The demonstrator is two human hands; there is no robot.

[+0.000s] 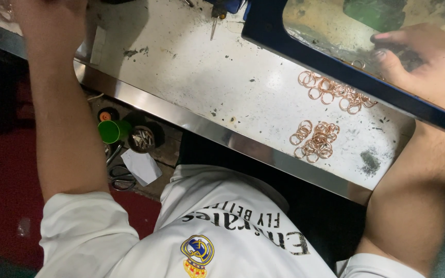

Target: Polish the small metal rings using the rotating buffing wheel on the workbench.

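Note:
My right hand [428, 59] reaches into a blue-rimmed tray [336, 69] with a worn metal floor. Its fingertips press down near a small copper ring [357, 64], and whether they grip anything is hidden. Two heaps of copper rings lie on the white worktable [207, 77]. One heap [336, 91] sits along the tray's rim. The other heap [316, 139] is nearer the table's steel edge. My left hand [50, 15] is raised at the top left corner, partly cut off by the frame, so its grip cannot be seen.
A steel strip [222, 135] edges the table. Below it on the floor stand a green cup [110, 131], a dark cup of metal bits [141, 139], scissors [122, 177] and a white card [141, 166]. A thin tool [215, 20] lies at the table's far side.

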